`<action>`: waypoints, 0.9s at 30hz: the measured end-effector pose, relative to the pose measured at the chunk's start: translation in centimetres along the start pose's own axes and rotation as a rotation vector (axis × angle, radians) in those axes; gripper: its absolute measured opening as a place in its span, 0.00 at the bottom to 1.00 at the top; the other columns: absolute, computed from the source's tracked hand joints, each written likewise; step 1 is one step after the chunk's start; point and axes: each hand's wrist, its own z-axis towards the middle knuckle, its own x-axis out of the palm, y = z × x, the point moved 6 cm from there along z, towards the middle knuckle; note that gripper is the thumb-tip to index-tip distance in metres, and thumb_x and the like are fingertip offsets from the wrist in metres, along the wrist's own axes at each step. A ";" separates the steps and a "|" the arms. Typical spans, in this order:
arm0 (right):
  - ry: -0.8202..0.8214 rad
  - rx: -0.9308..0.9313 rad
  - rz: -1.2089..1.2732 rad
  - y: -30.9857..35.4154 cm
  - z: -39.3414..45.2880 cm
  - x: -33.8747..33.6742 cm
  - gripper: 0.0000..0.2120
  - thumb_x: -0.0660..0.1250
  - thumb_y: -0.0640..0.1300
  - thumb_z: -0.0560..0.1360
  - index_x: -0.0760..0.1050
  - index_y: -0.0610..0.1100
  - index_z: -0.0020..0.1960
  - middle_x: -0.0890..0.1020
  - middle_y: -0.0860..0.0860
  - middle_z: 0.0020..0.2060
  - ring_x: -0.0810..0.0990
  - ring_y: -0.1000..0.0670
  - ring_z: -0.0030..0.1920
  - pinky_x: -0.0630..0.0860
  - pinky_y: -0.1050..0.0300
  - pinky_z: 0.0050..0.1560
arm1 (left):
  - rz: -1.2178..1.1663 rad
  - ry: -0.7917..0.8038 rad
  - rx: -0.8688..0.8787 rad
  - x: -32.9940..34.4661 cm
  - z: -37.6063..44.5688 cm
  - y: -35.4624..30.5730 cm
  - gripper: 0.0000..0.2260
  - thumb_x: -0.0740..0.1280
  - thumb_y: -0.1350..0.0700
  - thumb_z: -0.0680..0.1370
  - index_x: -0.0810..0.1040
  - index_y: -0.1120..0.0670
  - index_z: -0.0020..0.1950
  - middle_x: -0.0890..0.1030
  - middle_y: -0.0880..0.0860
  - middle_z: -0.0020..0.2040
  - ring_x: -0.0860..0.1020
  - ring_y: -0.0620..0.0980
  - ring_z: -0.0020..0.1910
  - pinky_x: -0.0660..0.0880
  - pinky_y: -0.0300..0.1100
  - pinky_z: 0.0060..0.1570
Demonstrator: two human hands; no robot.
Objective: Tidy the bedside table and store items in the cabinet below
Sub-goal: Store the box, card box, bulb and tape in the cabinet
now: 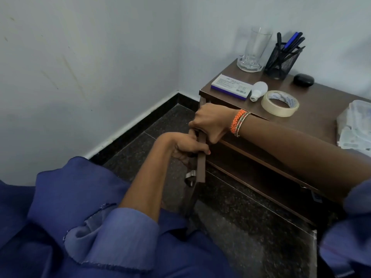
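The brown bedside table (321,101) stands in the corner at the right. On its top lie a white and purple box (230,87), a white bulb (259,91), a roll of masking tape (280,103), a black earbud case (303,79), a mesh pen holder (283,59) and a glass (254,51). The cabinet door (201,157) below stands swung open, edge on to me. My left hand (186,146) grips the door's edge. My right hand (210,123) grips the same edge just above it. An inner shelf (261,157) shows behind the door.
A clear plastic container (355,127) sits at the table's right edge. White walls meet in the corner behind the table. The floor (230,207) is dark speckled stone. My blue clothing fills the lower left.
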 end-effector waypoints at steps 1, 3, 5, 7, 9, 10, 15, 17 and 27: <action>-0.012 0.015 0.017 0.0 0.4 -0.1 0.18 0.68 0.54 0.66 0.77 0.44 0.50 0.73 0.51 0.32 0.73 0.50 0.32 0.66 0.60 0.33 | 0.003 0.003 0.007 -0.7 -0.3 0.3 0.27 0.67 0.60 0.75 0.60 0.53 0.71 0.74 0.57 0.56 0.77 0.56 0.56 0.76 0.56 0.56; -0.037 0.040 0.064 0.1 1.2 -0.4 0.19 0.67 0.57 0.67 0.77 0.44 0.50 0.76 0.50 0.33 0.74 0.50 0.32 0.70 0.59 0.33 | -0.004 -0.002 0.027 -2.3 -1.2 0.8 0.29 0.67 0.62 0.75 0.58 0.47 0.70 0.74 0.58 0.61 0.75 0.58 0.61 0.73 0.59 0.59; -0.072 0.074 0.095 0.0 2.2 -0.8 0.20 0.68 0.60 0.68 0.77 0.43 0.48 0.77 0.49 0.33 0.73 0.50 0.32 0.69 0.59 0.34 | -0.021 -0.010 0.054 -3.9 -2.1 1.2 0.29 0.67 0.63 0.74 0.59 0.42 0.67 0.76 0.58 0.61 0.77 0.57 0.57 0.74 0.58 0.57; -0.118 0.100 0.121 -0.2 3.2 -1.0 0.24 0.68 0.65 0.67 0.76 0.44 0.45 0.75 0.49 0.31 0.71 0.50 0.30 0.65 0.59 0.32 | -0.023 -0.028 0.089 -5.5 -2.8 1.5 0.24 0.67 0.64 0.74 0.65 0.43 0.62 0.79 0.56 0.58 0.79 0.55 0.53 0.74 0.57 0.57; -0.167 0.122 0.155 -0.3 3.9 -1.2 0.27 0.67 0.69 0.65 0.74 0.44 0.41 0.72 0.51 0.28 0.68 0.51 0.27 0.62 0.59 0.30 | 0.029 -0.096 0.127 -7.0 -3.2 1.6 0.18 0.67 0.65 0.74 0.72 0.46 0.57 0.81 0.54 0.53 0.80 0.53 0.50 0.75 0.53 0.57; -0.201 0.134 0.176 -0.4 4.2 -1.2 0.27 0.68 0.70 0.64 0.72 0.45 0.40 0.70 0.52 0.27 0.65 0.52 0.26 0.60 0.60 0.28 | 0.089 -0.147 0.146 -7.8 -3.4 1.5 0.16 0.68 0.65 0.73 0.75 0.48 0.56 0.82 0.54 0.51 0.80 0.52 0.49 0.75 0.50 0.56; -0.357 0.288 0.290 -0.8 5.2 -0.5 0.28 0.66 0.73 0.62 0.67 0.49 0.41 0.71 0.53 0.33 0.70 0.52 0.31 0.56 0.61 0.29 | 0.381 -0.560 0.212 -11.6 -4.1 1.0 0.12 0.72 0.61 0.70 0.76 0.51 0.50 0.82 0.54 0.51 0.80 0.54 0.49 0.76 0.51 0.56; -0.402 0.380 0.333 -1.1 6.1 0.2 0.29 0.65 0.74 0.61 0.66 0.49 0.41 0.72 0.53 0.34 0.70 0.52 0.34 0.61 0.59 0.33 | 0.330 -0.662 0.241 -12.7 -4.6 1.3 0.11 0.73 0.61 0.70 0.76 0.50 0.49 0.82 0.54 0.51 0.80 0.52 0.49 0.76 0.50 0.56; -0.532 0.487 0.491 -1.1 5.8 1.9 0.30 0.70 0.70 0.61 0.69 0.47 0.46 0.71 0.52 0.40 0.66 0.53 0.42 0.65 0.54 0.53 | 0.317 -0.669 0.278 -12.6 -4.9 1.0 0.11 0.73 0.61 0.70 0.77 0.51 0.49 0.82 0.55 0.52 0.80 0.52 0.49 0.76 0.49 0.55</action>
